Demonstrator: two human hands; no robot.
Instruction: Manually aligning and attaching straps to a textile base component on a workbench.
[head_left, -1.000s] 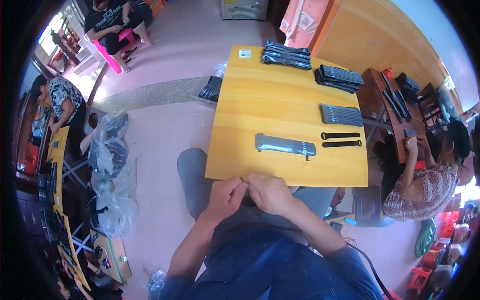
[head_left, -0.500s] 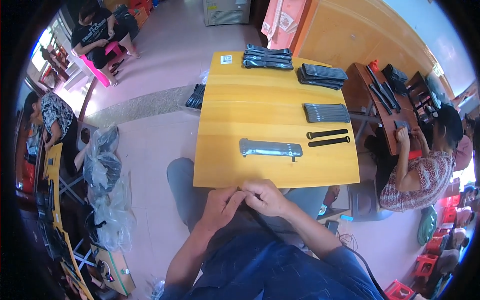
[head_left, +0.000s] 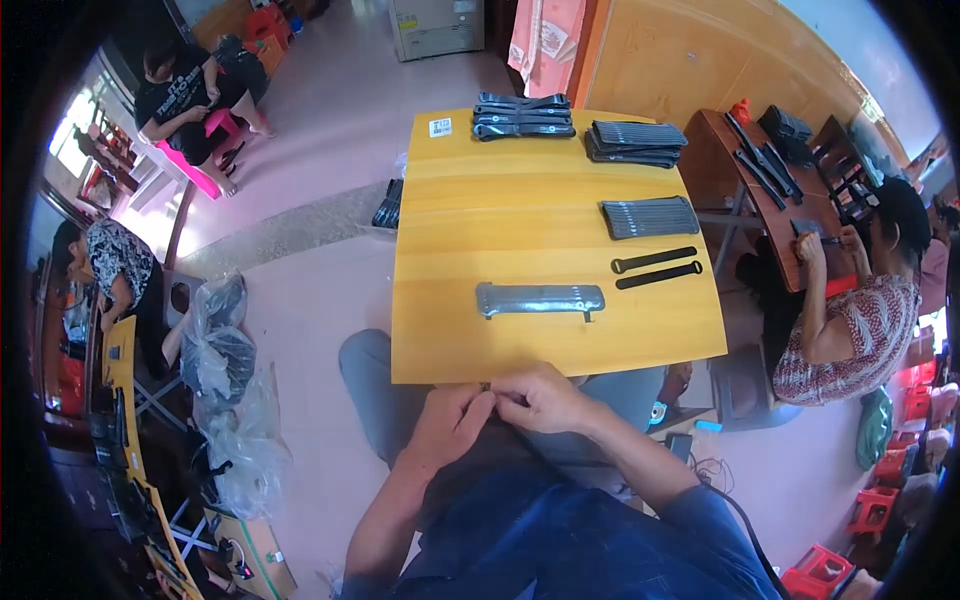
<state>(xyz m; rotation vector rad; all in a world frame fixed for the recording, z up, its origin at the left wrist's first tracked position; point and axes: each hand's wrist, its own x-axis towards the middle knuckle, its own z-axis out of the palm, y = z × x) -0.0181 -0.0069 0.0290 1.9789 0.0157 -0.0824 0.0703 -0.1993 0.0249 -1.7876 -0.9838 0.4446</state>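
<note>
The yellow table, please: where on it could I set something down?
Bare tabletop lies between the white label and gray package, left of the gray strap stacks, and between package and near edge. Stacks and two black straps crowd the far and right sides.

From here I see a yellow wood-grain table point(head_left: 500, 220) with a square white label point(head_left: 440, 127) at its far left corner. Along the far edge sit a pile of black strap bundles point(head_left: 523, 116) and, right of it, a layered dark grey stack point(head_left: 635, 144). Nearer, a flat grey bundle point(head_left: 650, 217), then two black straps point(head_left: 655, 260), ring ends opposite; left of those, a shiny grey packet point(head_left: 541, 299) lies crosswise.
</note>
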